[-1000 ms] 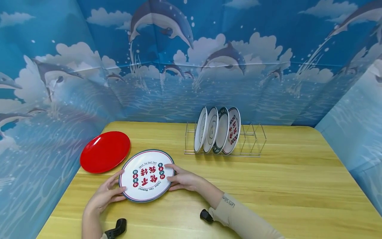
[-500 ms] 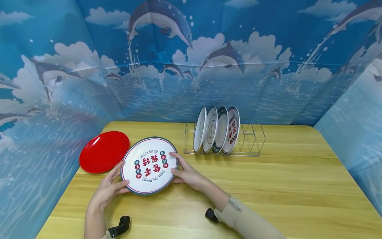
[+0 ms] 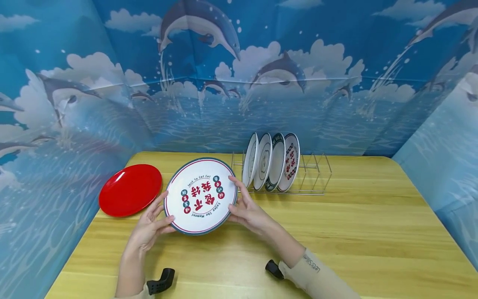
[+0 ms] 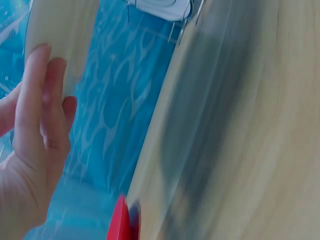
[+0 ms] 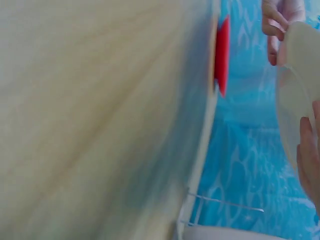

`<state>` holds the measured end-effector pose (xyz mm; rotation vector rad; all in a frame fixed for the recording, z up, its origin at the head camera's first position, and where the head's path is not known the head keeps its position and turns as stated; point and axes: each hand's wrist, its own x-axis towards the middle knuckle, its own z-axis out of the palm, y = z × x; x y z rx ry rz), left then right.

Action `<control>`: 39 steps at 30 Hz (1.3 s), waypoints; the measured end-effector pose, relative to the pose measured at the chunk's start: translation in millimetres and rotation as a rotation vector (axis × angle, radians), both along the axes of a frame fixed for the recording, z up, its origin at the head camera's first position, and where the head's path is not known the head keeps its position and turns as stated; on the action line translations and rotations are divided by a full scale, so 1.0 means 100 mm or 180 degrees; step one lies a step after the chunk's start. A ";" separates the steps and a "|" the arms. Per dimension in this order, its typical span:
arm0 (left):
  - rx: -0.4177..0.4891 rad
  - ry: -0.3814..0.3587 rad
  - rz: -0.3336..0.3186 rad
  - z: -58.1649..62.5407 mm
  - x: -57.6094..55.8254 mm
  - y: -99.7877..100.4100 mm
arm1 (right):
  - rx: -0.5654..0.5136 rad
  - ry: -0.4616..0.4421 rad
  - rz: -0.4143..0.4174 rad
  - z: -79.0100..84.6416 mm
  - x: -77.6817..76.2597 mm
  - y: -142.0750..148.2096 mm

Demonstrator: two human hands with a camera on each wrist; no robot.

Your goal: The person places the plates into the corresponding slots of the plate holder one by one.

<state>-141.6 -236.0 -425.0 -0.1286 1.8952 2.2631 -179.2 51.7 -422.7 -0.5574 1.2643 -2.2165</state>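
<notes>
A white plate (image 3: pixel 201 224) with a dark green rim and red lettering is held up off the table, its printed face tilted toward the head camera. At its left edge my left hand (image 3: pixel 149 226) grips it, thumb on the face and fingers beneath. My right hand (image 3: pixel 250 209) pinches the opposite edge the same way. From the left wrist view, the fingers of the left hand (image 4: pixel 37 135) press on the plate's pale underside (image 4: pixel 60 35). The right wrist view shows the same underside (image 5: pixel 295 90) with both hands at it.
A red plate (image 3: pixel 130 191) lies on the wooden table (image 3: pixel 354 232) at the left. Behind the held plate and to its right is a wire rack (image 3: pixel 317 176) with several upright plates (image 3: pixel 274 166) in its left part. A dolphin-print cloth (image 3: pixel 231 112) hangs around the table.
Both hands have raised the white plate from near the tabletop and carried it rightward and away from me, toward the rack. The red plate and the racked plates stay where they were.
</notes>
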 end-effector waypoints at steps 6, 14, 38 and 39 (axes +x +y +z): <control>0.0216 0.0044 -0.0057 0.03 -0.07 0.21 | -0.0227 0.0222 -0.0274 0.13 0.01 0.14; 0.0370 0.0196 -0.0208 0.10 -0.19 0.47 | -0.0174 0.0585 -0.0637 0.34 0.02 0.36; -0.0190 0.0789 -0.0376 0.03 -0.88 1.08 | -0.1448 0.1403 -0.1899 1.02 -0.12 1.62; -0.0243 0.0760 -0.0362 0.02 -0.92 1.10 | -0.1483 0.1420 -0.2000 1.04 -0.12 1.67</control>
